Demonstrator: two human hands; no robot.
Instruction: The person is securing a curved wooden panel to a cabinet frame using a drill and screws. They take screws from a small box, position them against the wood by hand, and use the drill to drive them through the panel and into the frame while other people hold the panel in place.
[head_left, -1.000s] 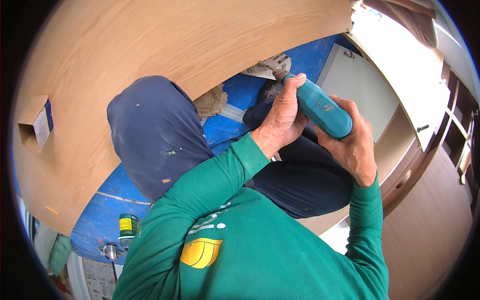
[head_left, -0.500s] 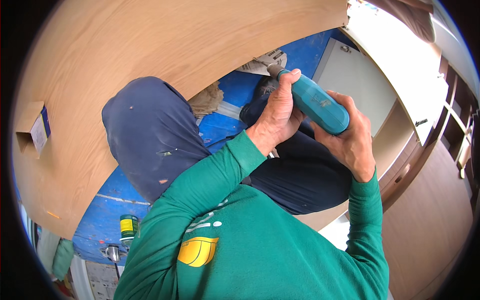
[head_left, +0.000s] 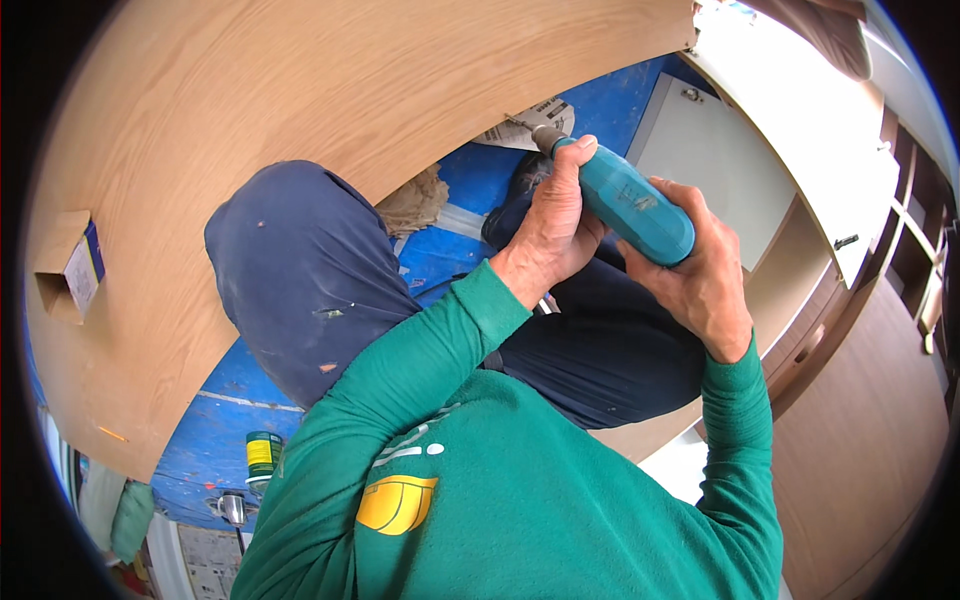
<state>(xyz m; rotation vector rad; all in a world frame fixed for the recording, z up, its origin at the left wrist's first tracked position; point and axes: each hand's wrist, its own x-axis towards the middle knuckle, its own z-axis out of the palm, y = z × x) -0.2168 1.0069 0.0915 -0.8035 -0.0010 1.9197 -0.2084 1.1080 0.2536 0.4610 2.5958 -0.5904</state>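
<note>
Both my hands hold a teal power drill [head_left: 638, 212]. Near its chuck, my left hand [head_left: 553, 225] wraps round the body with the thumb along the top. My right hand [head_left: 700, 275] grips the rear end, and its lower part is hidden behind the fingers and the body. A thin bit [head_left: 520, 123] points up and left from the chuck, its tip at the edge of a large wood-grain panel [head_left: 330, 80]. Whether the tip has entered the wood I cannot tell.
Blue sheeting [head_left: 620, 105] covers the floor, with printed paper [head_left: 545, 112] and a crumpled brown cloth [head_left: 415, 200] on it. An open small box [head_left: 75, 268] rests on the panel at left. A green-and-yellow can [head_left: 262, 452] stands lower left. White panels [head_left: 790, 110] lean at right.
The drill's rear end has shifted very slightly left and up with my hands. My grip looks the same, and the bit stays at the panel's edge.
</note>
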